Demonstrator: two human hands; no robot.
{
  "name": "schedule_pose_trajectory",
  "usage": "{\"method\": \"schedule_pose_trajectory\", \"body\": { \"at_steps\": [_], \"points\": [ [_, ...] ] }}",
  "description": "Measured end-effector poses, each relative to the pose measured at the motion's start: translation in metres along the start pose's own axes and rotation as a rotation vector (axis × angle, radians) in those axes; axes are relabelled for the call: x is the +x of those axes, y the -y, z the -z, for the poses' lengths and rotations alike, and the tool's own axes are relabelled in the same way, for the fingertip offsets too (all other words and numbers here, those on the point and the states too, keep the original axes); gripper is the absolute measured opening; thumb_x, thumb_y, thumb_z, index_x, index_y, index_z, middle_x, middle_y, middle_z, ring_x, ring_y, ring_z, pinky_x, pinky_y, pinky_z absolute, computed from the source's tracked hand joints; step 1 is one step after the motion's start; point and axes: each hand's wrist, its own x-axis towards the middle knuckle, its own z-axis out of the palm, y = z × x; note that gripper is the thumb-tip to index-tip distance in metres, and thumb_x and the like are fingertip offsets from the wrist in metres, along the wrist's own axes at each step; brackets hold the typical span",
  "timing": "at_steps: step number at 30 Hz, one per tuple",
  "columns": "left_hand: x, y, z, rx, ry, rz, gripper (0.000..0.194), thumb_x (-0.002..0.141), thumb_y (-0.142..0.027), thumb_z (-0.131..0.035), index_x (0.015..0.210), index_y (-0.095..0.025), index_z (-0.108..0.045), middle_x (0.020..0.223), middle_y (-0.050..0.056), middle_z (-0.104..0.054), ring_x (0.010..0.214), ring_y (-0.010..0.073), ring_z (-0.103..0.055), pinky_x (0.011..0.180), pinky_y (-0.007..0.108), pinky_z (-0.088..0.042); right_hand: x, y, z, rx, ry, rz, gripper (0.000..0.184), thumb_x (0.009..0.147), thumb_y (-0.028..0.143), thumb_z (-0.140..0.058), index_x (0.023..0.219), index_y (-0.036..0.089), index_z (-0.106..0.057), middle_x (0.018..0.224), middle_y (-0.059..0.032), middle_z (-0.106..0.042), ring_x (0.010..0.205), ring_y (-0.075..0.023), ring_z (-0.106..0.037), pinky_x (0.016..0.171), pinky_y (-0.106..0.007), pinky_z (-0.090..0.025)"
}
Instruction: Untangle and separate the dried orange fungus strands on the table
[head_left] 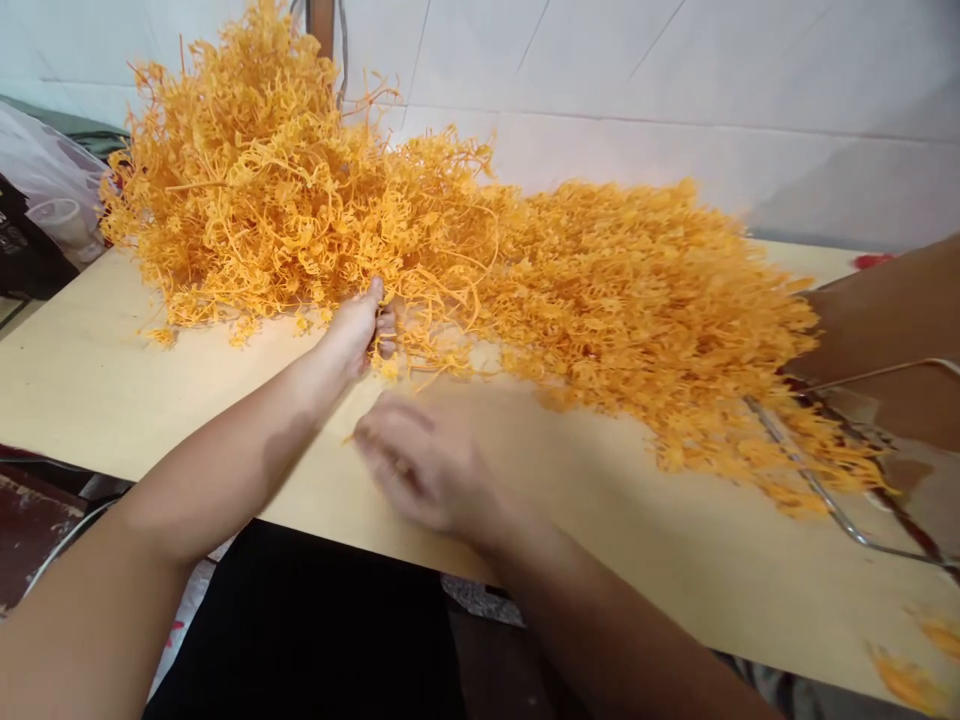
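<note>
A large tangled heap of orange plastic sprigs (pixel 285 200), thin-stemmed with frilly ends, lies along the back of the table. My left hand (pixel 364 325) is closed in a fist at the heap's front edge, gripping some sprigs whose ends poke out around the fingers. Just in front and to the right, my right hand (pixel 420 460) is blurred by motion. Its fingers are pinched together, with a small orange tip showing at them. A second, flatter pile of sprigs (pixel 637 300) spreads to the right of both hands.
A bent metal wire frame (pixel 832 505) and a brown object (pixel 892 340) stand at the right, beside the pile. A few loose orange pieces (pixel 907 680) lie at the lower right. A clear cup (pixel 64 222) and a plastic bag (pixel 52 155) sit at the left. A tiled wall (pixel 637 90) bounds the back.
</note>
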Motion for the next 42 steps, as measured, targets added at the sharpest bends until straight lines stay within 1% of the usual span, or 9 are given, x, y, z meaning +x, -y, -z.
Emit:
{"method": "schedule_pose_trajectory", "body": {
  "at_steps": [4,6,11,16,22,27,30,35,42],
  "points": [
    [-0.015,0.000,-0.005,-0.052,0.102,0.121,0.040,0.088,-0.043,-0.031,0.059,-0.016,-0.036,0.041,-0.008,-0.025,0.031,0.0029,-0.024,0.031,0.014,-0.021,-0.002,-0.031,0.013,0.211,-0.323,-0.564,0.013,0.085,0.019,-0.036,0.087,0.020,-0.049,0.060,0.0030,-0.044,0.048,-0.0078,-0.040,0.048,-0.022,-0.034],
    [-0.021,-0.003,-0.008,-0.084,0.094,0.097,0.038,0.087,-0.043,-0.034,0.061,-0.016,-0.039,0.041,-0.008,-0.025,0.032,0.0029,-0.025,0.032,0.014,-0.023,-0.002,-0.037,0.016,0.263,-0.366,-0.679,0.015,0.086,0.022,-0.034,0.086,0.020,-0.049,0.058,0.0038,-0.042,0.045,-0.0073,-0.034,0.045,-0.023,-0.030],
    [-0.026,-0.007,-0.010,-0.133,-0.006,-0.022,0.036,0.087,-0.042,-0.036,0.063,-0.016,-0.042,0.043,-0.007,-0.029,0.033,0.0032,-0.030,0.035,0.014,-0.027,0.001,-0.029,0.008,0.122,-0.154,-0.657,0.024,0.084,0.040,-0.044,0.073,0.019,-0.048,0.059,0.0025,-0.043,0.052,-0.0085,-0.039,0.050,-0.024,-0.032],
    [-0.031,-0.005,-0.013,-0.162,-0.017,-0.056,0.034,0.086,-0.041,-0.041,0.063,-0.015,-0.041,0.044,-0.007,-0.029,0.034,0.0026,-0.030,0.036,0.014,-0.026,0.002,-0.032,0.003,0.038,-0.067,-0.574,0.022,0.080,0.035,-0.051,0.068,0.017,-0.048,0.059,0.0028,-0.043,0.055,-0.0080,-0.039,0.053,-0.024,-0.032],
    [-0.029,-0.005,-0.013,-0.098,0.025,-0.037,0.038,0.088,-0.037,-0.035,0.057,-0.016,-0.034,0.040,-0.008,-0.020,0.031,0.0025,-0.019,0.033,0.015,-0.015,0.002,-0.015,0.006,-0.021,-0.052,-0.275,0.026,0.083,0.018,-0.042,0.058,0.018,-0.036,0.052,0.0045,-0.032,0.048,-0.0062,-0.032,0.048,-0.021,-0.028],
    [-0.010,-0.011,0.005,-0.189,-0.191,-0.127,0.037,0.089,-0.037,-0.032,0.058,-0.017,-0.031,0.039,-0.009,-0.016,0.030,0.0026,-0.017,0.033,0.015,-0.012,-0.001,0.009,-0.004,0.042,0.283,0.029,0.021,0.082,0.017,-0.042,0.061,0.017,-0.040,0.056,0.0021,-0.042,0.051,-0.0070,-0.036,0.049,-0.021,-0.030],
    [-0.012,-0.012,0.004,-0.216,-0.109,-0.040,0.036,0.089,-0.038,-0.032,0.060,-0.016,-0.035,0.040,-0.008,-0.026,0.032,0.0031,-0.026,0.034,0.015,-0.021,0.000,-0.002,-0.003,0.048,0.259,-0.168,0.018,0.083,0.018,-0.041,0.064,0.017,-0.042,0.058,0.0015,-0.044,0.052,-0.0076,-0.039,0.050,-0.021,-0.032],
    [-0.034,-0.014,-0.014,-0.226,0.053,0.015,0.033,0.090,-0.034,-0.031,0.070,-0.013,-0.047,0.048,-0.004,-0.040,0.041,0.0042,-0.043,0.042,0.014,-0.036,0.000,-0.032,0.012,0.133,-0.138,-0.679,0.007,0.077,0.014,-0.043,0.080,0.018,-0.048,0.054,0.0057,-0.039,0.044,-0.0067,-0.033,0.043,-0.021,-0.025],
    [-0.043,-0.015,-0.016,-0.185,0.040,-0.077,0.029,0.091,-0.029,-0.031,0.076,-0.012,-0.049,0.052,-0.003,-0.046,0.045,0.0047,-0.047,0.045,0.015,-0.038,0.002,-0.031,0.006,0.368,-0.089,-0.670,0.019,0.081,0.030,-0.048,0.066,0.018,-0.044,0.055,0.0047,-0.038,0.049,-0.0062,-0.036,0.046,-0.023,-0.029]
  ]
}}
